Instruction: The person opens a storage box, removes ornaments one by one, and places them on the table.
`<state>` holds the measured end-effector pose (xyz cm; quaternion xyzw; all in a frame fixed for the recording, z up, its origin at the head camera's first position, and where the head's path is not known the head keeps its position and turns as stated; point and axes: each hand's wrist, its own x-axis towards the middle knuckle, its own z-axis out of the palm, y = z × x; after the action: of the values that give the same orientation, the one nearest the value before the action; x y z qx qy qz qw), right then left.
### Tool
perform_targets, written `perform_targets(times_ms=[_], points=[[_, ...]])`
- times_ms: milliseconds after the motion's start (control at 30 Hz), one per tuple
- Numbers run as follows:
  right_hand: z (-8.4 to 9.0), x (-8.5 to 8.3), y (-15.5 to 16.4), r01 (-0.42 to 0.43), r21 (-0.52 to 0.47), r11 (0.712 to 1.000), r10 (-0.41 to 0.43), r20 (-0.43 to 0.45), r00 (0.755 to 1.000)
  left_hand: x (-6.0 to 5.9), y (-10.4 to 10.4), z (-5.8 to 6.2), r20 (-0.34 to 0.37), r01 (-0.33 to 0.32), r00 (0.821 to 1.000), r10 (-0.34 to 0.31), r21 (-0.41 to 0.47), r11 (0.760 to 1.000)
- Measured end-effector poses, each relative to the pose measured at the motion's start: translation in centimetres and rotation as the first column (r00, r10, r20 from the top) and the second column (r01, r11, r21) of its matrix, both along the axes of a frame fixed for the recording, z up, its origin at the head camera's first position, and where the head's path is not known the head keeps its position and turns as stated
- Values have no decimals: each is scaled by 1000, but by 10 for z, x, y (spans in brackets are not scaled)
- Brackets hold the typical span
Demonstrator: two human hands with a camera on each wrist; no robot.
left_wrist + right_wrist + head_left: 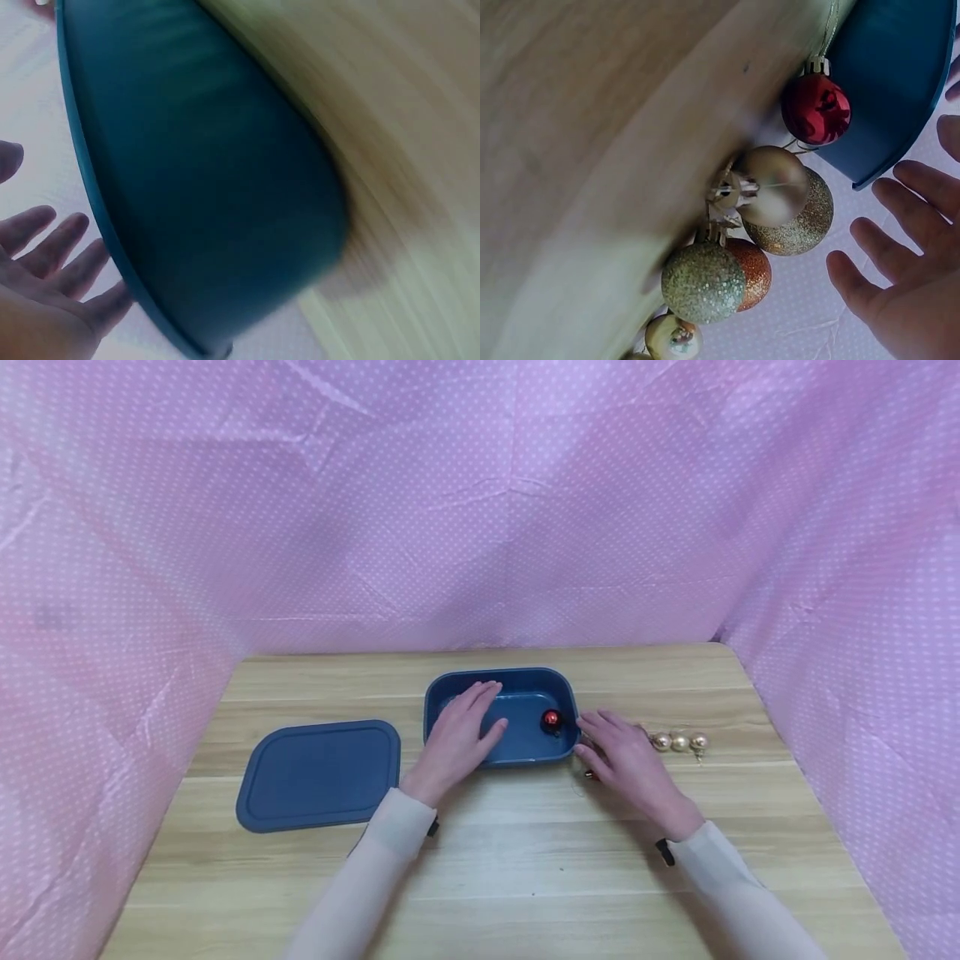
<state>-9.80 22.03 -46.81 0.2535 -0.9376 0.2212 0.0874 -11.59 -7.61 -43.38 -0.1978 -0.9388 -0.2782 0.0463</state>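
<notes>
A dark blue oblong container stands open at mid table, with a shiny red ball ornament inside at its right end. My left hand lies over the container's left part with straight fingers and holds nothing. In the left wrist view the container's outer wall fills the frame beside my spread fingers. My right hand hovers flat just right of the container, above a cluster of ornaments. The right wrist view shows a red ball, gold balls and a glittery gold one under my open palm.
The container's blue lid lies flat on the wooden table to the left. Three small gold balls sit in a row right of my right hand. Pink dotted cloth walls in the table on three sides.
</notes>
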Motion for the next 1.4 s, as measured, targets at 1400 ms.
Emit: perform_targets(times_ms=[1400], points=[[-1,0,1,-18,56,998,20,-33,999,-49,76,-29,445,-25,894,-59,181,983]])
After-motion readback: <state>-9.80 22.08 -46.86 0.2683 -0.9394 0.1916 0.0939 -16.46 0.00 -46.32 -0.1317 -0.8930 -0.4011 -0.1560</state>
